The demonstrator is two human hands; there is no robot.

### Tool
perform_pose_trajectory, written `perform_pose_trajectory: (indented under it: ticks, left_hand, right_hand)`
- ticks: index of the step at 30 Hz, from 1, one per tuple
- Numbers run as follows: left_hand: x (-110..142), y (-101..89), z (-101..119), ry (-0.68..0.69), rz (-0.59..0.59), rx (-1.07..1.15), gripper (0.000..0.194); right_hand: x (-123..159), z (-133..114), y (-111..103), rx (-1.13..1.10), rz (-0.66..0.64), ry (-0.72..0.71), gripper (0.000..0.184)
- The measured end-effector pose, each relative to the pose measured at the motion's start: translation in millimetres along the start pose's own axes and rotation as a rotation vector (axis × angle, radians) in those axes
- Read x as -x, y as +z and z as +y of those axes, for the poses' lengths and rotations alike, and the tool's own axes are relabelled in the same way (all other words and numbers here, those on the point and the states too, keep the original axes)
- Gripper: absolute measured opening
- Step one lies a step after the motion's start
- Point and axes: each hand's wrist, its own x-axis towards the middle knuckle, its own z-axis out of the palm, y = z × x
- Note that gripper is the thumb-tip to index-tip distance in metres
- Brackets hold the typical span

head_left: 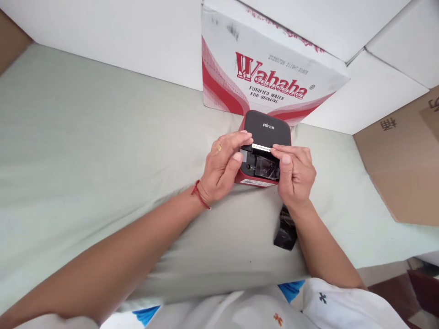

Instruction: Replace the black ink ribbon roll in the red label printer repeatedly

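A small box-shaped device point(267, 121), red at the sides and black on top with a white logo, sits on the cloth in front of me. Its near part has an uncovered recess point(265, 167) with dark, shiny material inside. A white label strip point(261, 147) runs along the recess's far edge. My left hand point(222, 167) is closed around the device's left side, fingertips at the strip's left end. On the other side my right hand point(297, 173) grips the device, with fingertips at the strip's right end and the thumb bent.
A black, glossy flat piece point(286, 230) lies beside my right forearm. Behind the device stands a red and white Wahaha water carton point(274, 77) against white boxes or panels. A brown cardboard box point(401, 155) is at the right. Pale green cloth point(103, 151) covers the surface.
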Motion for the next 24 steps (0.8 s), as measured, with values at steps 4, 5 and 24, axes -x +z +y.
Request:
perform_pose_trajectory:
  ticks: [4, 5, 24]
  left_hand:
    - [-4.2, -1.4, 2.6, -0.015, 0.017, 0.022, 0.044]
    - [-5.0, -1.8, 2.5, -0.009, 0.012, 0.022, 0.042]
    - [-19.5, -2.0, -2.6, -0.149, 0.003, 0.211, 0.029]
  right_hand:
    - [0.8, -0.5, 2.1, 0.001, 0.009, 0.013, 0.035]
    - [1.0, -0.2, 2.5, 0.005, 0.014, 0.011, 0.034]
    - [19.8, -19.1, -22.1, 0.034, -0.089, -0.179, 0.035]
